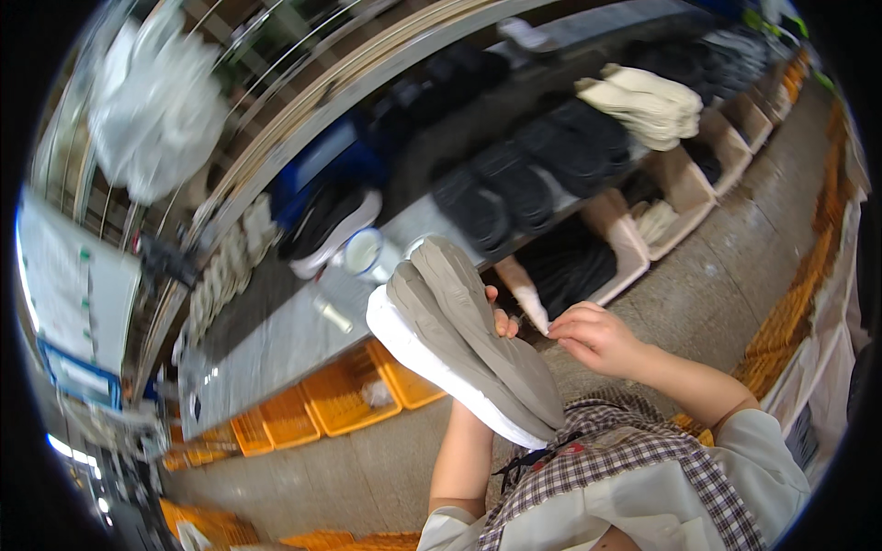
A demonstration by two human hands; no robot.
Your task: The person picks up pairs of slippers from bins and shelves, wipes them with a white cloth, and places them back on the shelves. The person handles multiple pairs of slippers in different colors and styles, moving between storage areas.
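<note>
My left hand [501,317] is closed around a pair of shoe soles [478,340], grey on top with one white edge. Its fingertips curl over their right side, while the soles hide the palm. To the right, my right hand [595,338] is apart from the soles, its thumb and fingertips pinched together; whatever may be between them is too small to make out. Just beyond the soles, on the grey bench [266,363], stand a white cup [366,253] with a blue rim and a black shoe [333,225] with a white sole. A small white tube-like thing [333,315] lies nearer.
Dark shoe parts [533,174] and a cream stack [643,103] line the bench. Pale bins [629,243] and orange crates [340,404] sit below its edge. A clear plastic bag [156,110] hangs at the left. More orange crates [781,321] stand at the right.
</note>
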